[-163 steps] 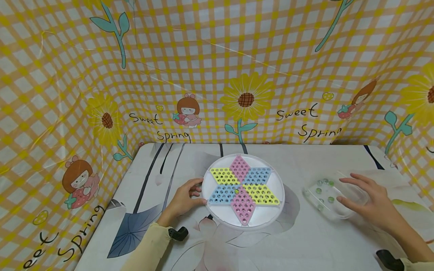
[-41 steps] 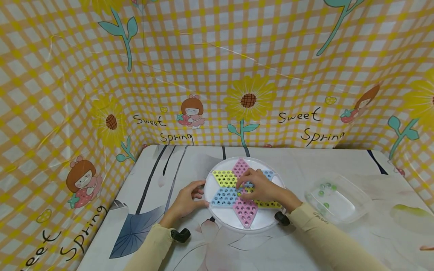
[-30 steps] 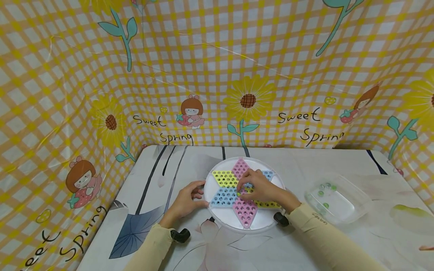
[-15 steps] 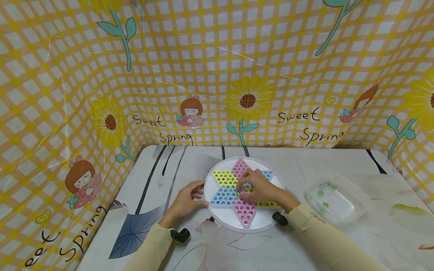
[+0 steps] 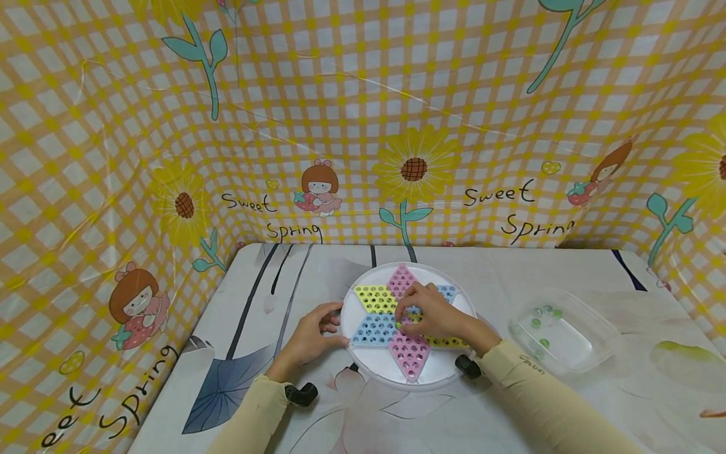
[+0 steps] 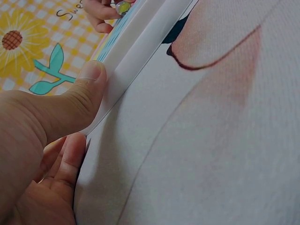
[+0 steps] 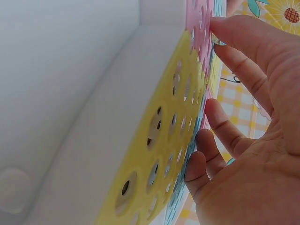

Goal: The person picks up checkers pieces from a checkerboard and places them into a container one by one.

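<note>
A round white Chinese checkers board (image 5: 363, 369) with a pink, yellow and blue star of holes lies on the table. My left hand (image 5: 312, 334) grips its left rim; in the left wrist view the thumb (image 6: 91, 77) lies on the rim's edge, with the curled fingers below it. My right hand (image 5: 433, 312) is over the board's middle, thumb and index finger pinching a yellow-green glass marble (image 6: 123, 8) close over the holes. In the right wrist view the marble (image 7: 217, 40) shows between the fingertips, and the other fingers are loosely bent beside the board.
To the right stands a clear plastic container (image 5: 609, 353) with several green and clear marbles (image 5: 535, 323) at its left side. A floral cloth (image 5: 227, 403) covers the table. A yellow checked sheet (image 5: 351, 94) hangs behind and at both sides.
My right hand has gone from the plastic container to the board's middle, and fewer marbles lie in the container. Over the last second both hands stay almost still. The left hand keeps its place.
</note>
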